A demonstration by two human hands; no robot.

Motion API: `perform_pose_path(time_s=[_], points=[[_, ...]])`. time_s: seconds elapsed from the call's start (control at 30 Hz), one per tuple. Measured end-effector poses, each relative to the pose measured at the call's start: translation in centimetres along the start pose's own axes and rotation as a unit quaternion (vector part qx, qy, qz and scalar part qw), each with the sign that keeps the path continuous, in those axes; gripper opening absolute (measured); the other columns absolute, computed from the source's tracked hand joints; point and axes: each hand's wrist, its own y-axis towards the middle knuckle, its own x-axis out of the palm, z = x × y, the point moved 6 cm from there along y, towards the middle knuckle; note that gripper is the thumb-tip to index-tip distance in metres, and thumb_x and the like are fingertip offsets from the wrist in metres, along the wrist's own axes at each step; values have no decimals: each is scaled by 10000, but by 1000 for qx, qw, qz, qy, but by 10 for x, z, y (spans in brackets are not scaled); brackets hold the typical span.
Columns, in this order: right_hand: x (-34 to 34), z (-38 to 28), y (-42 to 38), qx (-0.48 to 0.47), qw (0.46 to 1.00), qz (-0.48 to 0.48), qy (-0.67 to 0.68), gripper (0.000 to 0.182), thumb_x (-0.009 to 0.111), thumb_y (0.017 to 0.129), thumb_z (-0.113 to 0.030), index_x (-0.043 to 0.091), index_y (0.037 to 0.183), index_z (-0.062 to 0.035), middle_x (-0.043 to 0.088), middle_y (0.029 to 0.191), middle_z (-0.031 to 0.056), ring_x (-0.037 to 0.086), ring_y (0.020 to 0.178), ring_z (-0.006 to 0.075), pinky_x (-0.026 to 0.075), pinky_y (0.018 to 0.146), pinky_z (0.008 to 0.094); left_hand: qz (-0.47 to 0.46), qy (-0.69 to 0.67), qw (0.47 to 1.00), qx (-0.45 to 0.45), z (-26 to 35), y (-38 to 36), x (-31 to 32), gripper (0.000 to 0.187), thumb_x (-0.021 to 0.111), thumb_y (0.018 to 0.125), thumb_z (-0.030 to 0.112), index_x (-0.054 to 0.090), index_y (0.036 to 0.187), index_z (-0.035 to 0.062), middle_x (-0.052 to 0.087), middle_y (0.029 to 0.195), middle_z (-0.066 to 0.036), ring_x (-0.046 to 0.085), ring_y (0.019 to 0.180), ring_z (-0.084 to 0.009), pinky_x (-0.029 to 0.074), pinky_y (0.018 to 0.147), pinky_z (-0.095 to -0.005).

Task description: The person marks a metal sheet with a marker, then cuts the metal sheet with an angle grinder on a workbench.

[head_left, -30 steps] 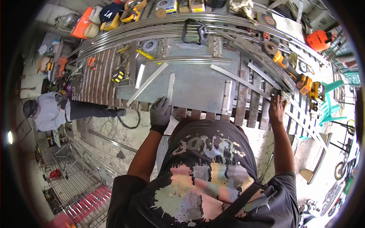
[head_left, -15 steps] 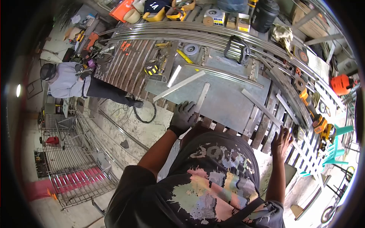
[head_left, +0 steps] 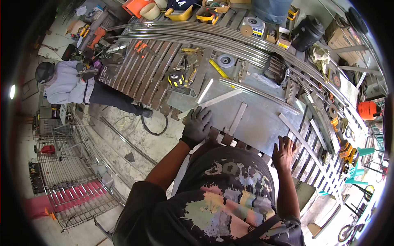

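Note:
My left hand [head_left: 197,126], in a grey glove, is at the front left edge of the metal sheet [head_left: 258,123] with its fingers apart and nothing in them. Beside it lie a flat bar [head_left: 219,97] set diagonally and a shorter bar [head_left: 238,119]. My bare right hand [head_left: 284,151] is at the sheet's front right corner, fingers spread, holding nothing. A long flat bar [head_left: 305,141] runs just to its right. Whether either hand touches the sheet, I cannot tell.
Long metal tubes [head_left: 184,33] cross the back of the slatted bench. A tape measure [head_left: 176,78], a grinding disc [head_left: 225,61] and a black face guard [head_left: 276,69] lie behind the sheet. Another person [head_left: 67,84] stands at the left. Power tools [head_left: 348,151] are at the right.
My right hand has left the long flat bar and moved left to the sheet's corner. My left hand's fingers have spread and sit farther from the short bar. The view has shifted.

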Motion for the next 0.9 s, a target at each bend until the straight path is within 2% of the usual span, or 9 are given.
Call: perform_pose_path(time_s=[0.03, 0.07, 0.17, 0.2, 0.3, 0.43, 0.63, 0.8, 0.9], points=[[2, -15, 6, 0, 1000, -15, 7, 469, 765, 994, -197, 685, 1446, -102, 635, 1371, 151, 593, 1334, 349, 378, 1192, 602, 7, -3, 1000, -12, -14, 5, -4, 506, 668, 1043, 291, 699, 1496, 68, 634, 1578, -155, 536, 1503, -401, 355, 1294, -570], [5, -29, 9, -16, 1000, -14, 1, 450, 764, 993, -193, 691, 1425, -94, 632, 1367, 147, 591, 1324, 344, 379, 1184, 592, 27, -30, 999, -31, -29, 11, -8, 421, 683, 1036, 292, 738, 1391, 74, 726, 1372, -165, 654, 1312, -405, 461, 1160, -578], [12, -70, 25, -31, 997, -76, 12, 410, 759, 994, -192, 697, 1386, -88, 620, 1371, 145, 589, 1316, 345, 371, 1186, 582, -81, 25, 988, -130, -67, 31, 1, 356, 698, 1028, 374, 760, 1241, 96, 774, 1124, -151, 728, 1057, -378, 523, 962, -564], [10, -84, 30, -30, 996, -90, 4, 406, 783, 982, -193, 695, 1369, -103, 627, 1360, 134, 591, 1331, 337, 377, 1188, 573, -29, 51, 992, -115, -71, 42, -3, 314, 713, 1015, 398, 775, 1072, 96, 773, 1011, -157, 739, 949, -378, 522, 873, -561], [22, -112, 40, -32, 987, -157, 16, 478, 798, 953, -159, 688, 1411, -78, 608, 1438, 168, 575, 1386, 369, 366, 1213, 588, -85, -7, 989, -122, -86, 68, 6, 318, 729, 999, 413, 802, 994, 104, 772, 1018, -167, 736, 982, -379, 527, 885, -559], [34, -138, 39, 34, 977, -210, 22, 654, 840, 920, -133, 608, 1528, -61, 525, 1600, 186, 502, 1524, 395, 372, 1256, 579, -59, 24, 997, -46, -102, 91, 39, 309, 765, 955, 412, 812, 960, 106, 770, 1014, -169, 732, 1007, -386, 539, 885, -558], [39, -147, 17, 127, 970, -201, 47, 727, 834, 940, -139, 550, 1604, -59, 409, 1767, 190, 421, 1627, 388, 365, 1282, 594, -45, 1, 998, 37, -124, 111, 55, 254, 728, 899, 339, 809, 824, 111, 765, 884, -170, 738, 862, -393, 557, 813, -537], [41, -151, -6, 193, 955, -221, 50, 791, 832, 953, -126, 511, 1676, -131, 320, 1860, 102, 352, 1691, 342, 338, 1317, 594, 6, 52, 998, 46, -126, 123, 50, 261, 729, 891, 337, 814, 782, 115, 769, 858, -174, 745, 839, -399, 542, 792, -546], [38, -155, -10, 200, 958, -196, 65, 770, 840, 943, -114, 530, 1648, -115, 363, 1836, 108, 367, 1681, 353, 370, 1278, 637, -36, 84, 995, 44, -136, 128, 72, 308, 709, 957, 388, 824, 968, 103, 759, 905, -165, 721, 843, -393, 532, 832, -557]])
